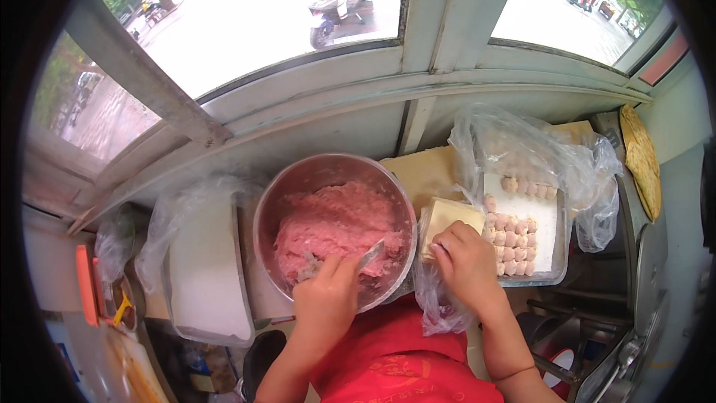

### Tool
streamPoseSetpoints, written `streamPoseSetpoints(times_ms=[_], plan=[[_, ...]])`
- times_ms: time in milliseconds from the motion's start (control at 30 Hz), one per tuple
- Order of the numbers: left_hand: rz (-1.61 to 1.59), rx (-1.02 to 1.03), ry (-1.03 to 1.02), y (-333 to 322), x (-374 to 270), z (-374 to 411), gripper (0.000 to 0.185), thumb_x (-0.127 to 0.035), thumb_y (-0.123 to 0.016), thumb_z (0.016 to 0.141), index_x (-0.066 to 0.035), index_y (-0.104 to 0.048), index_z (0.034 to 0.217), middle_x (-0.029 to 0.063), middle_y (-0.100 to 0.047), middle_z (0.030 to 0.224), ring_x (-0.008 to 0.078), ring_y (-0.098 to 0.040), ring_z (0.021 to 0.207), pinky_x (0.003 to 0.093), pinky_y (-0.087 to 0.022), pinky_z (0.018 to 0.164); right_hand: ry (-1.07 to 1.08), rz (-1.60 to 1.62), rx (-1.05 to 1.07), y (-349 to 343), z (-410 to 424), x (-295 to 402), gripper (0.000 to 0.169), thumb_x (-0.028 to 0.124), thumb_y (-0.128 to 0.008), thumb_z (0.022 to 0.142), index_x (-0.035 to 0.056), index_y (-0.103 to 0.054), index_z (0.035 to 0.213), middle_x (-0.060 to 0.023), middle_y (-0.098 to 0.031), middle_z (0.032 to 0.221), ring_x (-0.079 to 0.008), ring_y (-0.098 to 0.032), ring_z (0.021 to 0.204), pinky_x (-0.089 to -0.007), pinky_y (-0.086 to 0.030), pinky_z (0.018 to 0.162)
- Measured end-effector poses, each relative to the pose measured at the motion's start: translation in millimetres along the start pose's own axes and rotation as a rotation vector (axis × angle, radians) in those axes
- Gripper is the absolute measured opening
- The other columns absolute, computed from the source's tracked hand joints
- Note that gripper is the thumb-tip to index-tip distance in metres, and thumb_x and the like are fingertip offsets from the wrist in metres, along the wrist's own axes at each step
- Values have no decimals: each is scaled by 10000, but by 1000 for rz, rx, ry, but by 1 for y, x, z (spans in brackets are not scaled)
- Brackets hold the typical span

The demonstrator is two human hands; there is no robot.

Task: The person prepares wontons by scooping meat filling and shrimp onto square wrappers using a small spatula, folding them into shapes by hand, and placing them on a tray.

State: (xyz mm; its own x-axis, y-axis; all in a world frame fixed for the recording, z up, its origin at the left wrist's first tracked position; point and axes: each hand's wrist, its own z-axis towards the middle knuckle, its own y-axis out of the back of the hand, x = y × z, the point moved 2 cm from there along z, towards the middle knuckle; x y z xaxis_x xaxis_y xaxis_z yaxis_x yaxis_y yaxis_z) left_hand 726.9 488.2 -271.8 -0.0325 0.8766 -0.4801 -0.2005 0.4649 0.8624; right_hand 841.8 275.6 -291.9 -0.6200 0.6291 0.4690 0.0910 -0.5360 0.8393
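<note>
A wide metal bowl (263,235) before me holds a mound of pink minced meat (341,218). My left hand (327,291) is over the bowl's near side, its fingers closed around a flat metal spreading blade (371,255). A pale, crumpled bit (309,267) shows at the fingertips; I cannot tell whether it is a wrapper. Right of the bowl, my right hand (461,260) rests on a stack of square dough wrappers (454,216), thumb and fingers bent at its near left edge. The fingers hide whether a sheet is pinched.
At right, a paper-lined tray (547,246) carries rows of small filled dumplings (512,239), partly under clear plastic (514,129). Another paper-lined tray (207,274) lies left of the bowl. Flatbreads (640,162) lean at far right. Windows (251,22) rise behind the counter.
</note>
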Motion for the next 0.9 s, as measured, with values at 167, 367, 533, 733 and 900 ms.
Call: streamPoseSetpoints(times_ms=[167,367,533,733,900], plan=[[-110,-24,-20,2,2,1,214,-90,-701,902,-104,-700,1115,99,-661,930,329,-684,699,434,-552,585,-281,453,122,10,3,-14,83,77,-707,881,-2,-684,868,-131,-625,900,-319,-634,828,-394,-512,724],[-102,22,1,1,-1,9,196,-40,-719,884,-43,-722,1080,127,-680,962,313,-689,745,395,-543,623,-144,178,17,18,3,-36,70,62,-666,976,-1,-683,950,-45,-630,990,-155,-589,862,-321,-480,760],[-748,72,279,10,9,9,247,4,-700,906,12,-717,1152,107,-680,950,201,-657,758,304,-513,674,-543,1092,-289,15,-11,-64,304,217,-495,1093,11,-613,1284,-124,-657,1321,-269,-631,1172,-420,-494,1019],[-646,-105,62,13,1,10,246,35,-699,884,-12,-740,1121,88,-684,926,181,-648,777,293,-503,660,-602,2449,-405,-2,-18,-48,532,366,-407,1126,0,-470,1508,-181,-559,1503,-340,-537,1386,-510,-369,1220],[-217,-260,-317,0,-16,6,326,21,-710,775,-75,-768,1081,83,-709,971,244,-658,743,341,-514,594,-730,2082,-195,-24,-22,31,509,332,-394,1133,-9,-433,1509,-168,-587,1447,-305,-555,1352,-487,-393,1197]])
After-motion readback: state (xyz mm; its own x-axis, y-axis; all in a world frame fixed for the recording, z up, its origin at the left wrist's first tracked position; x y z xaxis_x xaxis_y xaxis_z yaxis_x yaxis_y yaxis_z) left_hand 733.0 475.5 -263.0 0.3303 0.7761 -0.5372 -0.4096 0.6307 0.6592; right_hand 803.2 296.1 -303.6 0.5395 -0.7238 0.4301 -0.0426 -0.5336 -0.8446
